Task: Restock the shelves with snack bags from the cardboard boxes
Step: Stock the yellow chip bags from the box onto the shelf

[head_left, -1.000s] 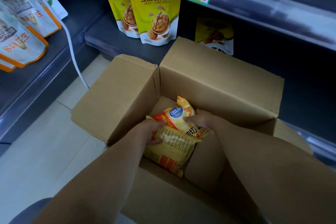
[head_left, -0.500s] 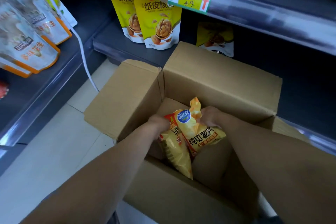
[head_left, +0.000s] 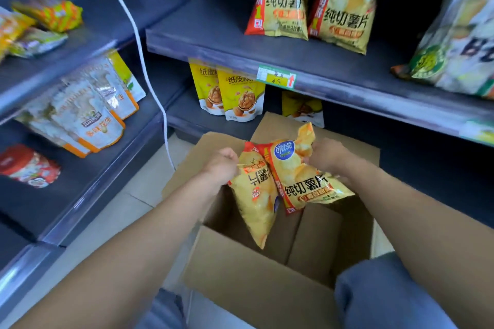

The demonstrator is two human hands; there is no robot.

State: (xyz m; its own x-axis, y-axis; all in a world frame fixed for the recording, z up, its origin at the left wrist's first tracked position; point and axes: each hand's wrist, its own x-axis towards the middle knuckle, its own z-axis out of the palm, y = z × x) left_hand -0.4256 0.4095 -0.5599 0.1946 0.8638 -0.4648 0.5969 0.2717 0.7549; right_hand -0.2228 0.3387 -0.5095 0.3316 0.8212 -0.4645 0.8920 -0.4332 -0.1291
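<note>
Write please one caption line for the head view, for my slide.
Left hand and right hand each lift a chip bag from the open cardboard box.

Above an open brown cardboard box [head_left: 267, 275] on the pale tiled floor [head_left: 101, 222], the left hand [head_left: 222, 165] grips one yellow crisp bag [head_left: 256, 203] and the right hand [head_left: 326, 155] another [head_left: 304, 179]; matching bags [head_left: 310, 2] stand on the dark grey shelf [head_left: 213, 32]

My left hand [head_left: 222, 165] and right hand [head_left: 324, 155] each lift chip bag above cardboard box [head_left: 256, 283] on floor; matching bags [head_left: 307, 0] on shelf [head_left: 213, 32] behind.
</note>
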